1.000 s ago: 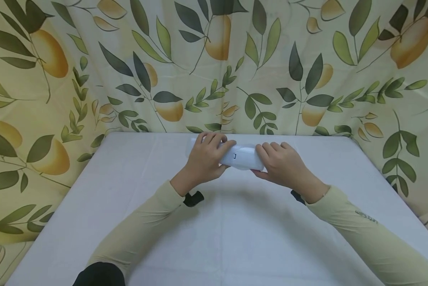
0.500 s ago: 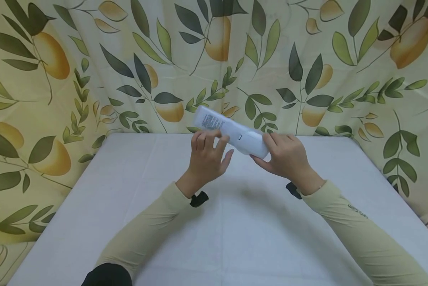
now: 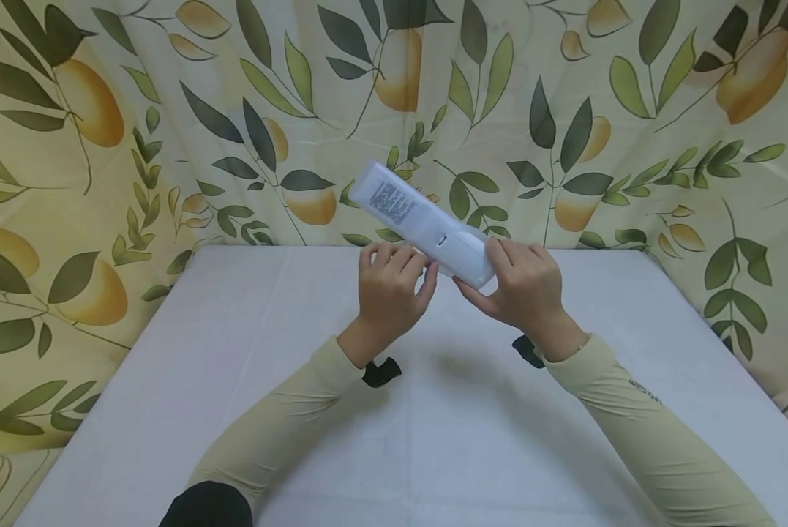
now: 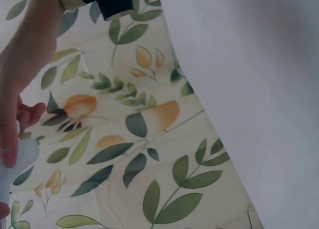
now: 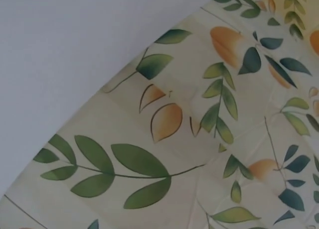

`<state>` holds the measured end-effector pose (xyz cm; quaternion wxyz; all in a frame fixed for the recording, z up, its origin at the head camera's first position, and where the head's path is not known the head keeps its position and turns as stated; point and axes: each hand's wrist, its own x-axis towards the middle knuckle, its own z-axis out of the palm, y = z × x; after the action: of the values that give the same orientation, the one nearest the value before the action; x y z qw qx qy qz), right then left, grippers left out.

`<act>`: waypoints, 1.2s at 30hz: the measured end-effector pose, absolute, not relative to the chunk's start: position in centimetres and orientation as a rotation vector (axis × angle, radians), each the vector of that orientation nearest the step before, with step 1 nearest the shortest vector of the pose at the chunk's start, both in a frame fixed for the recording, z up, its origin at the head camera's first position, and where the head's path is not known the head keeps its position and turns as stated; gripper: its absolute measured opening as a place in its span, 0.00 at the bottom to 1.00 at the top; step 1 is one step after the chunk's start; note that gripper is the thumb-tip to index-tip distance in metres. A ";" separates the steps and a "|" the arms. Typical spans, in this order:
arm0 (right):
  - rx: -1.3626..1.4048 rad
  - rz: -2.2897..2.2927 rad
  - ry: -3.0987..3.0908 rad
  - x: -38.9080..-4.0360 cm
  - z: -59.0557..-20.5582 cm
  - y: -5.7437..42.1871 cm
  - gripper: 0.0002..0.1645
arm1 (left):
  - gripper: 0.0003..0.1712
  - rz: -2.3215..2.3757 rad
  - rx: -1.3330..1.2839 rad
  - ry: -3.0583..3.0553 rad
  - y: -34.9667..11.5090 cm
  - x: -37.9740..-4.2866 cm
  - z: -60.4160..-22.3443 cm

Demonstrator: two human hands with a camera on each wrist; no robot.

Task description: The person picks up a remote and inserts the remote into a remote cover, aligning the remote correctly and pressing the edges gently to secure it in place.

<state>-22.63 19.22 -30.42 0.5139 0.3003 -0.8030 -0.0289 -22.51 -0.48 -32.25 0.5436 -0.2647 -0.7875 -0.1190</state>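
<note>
A white remote control (image 3: 426, 219), its back with a printed label and battery cover turned to me, is held tilted above the table's far edge. My right hand (image 3: 525, 289) grips its lower right end, thumb underneath and fingers over the top. At the lower edge near the middle, my left hand (image 3: 394, 293) has its thumb and curled fingers against the remote; some fingertips are hidden. In the left wrist view, part of the remote (image 4: 27, 157) shows at the left edge beside the right hand (image 4: 10, 114). Neither hand nor remote shows clearly in the right wrist view.
A white-covered table (image 3: 407, 439) lies below both arms. Behind it hangs a curtain (image 3: 486, 161) printed with fruit and leaves. Black wrist cameras (image 3: 382, 373) sit under both wrists.
The remote's left end has swung upward, from nearly level to steeply tilted. My left hand released its grip, slid to the lower edge, and its thumb has come back against the remote.
</note>
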 end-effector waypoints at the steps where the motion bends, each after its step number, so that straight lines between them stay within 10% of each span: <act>1: 0.721 -0.067 -1.930 -22.6 -30.4 19.2 0.39 | 0.07 -0.309 -0.635 -1.872 -0.4 -22.5 -32.2; 36: 0.790 -0.088 -1.982 -22.6 -30.2 18.7 0.36 | 0.11 -0.165 -0.859 -1.915 -2.9 -22.7 -30.9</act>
<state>-22.64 18.70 -30.20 0.4819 0.3241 -0.8133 -0.0361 -22.68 -2.93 -30.93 0.4952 -0.3545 -0.7903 -0.0680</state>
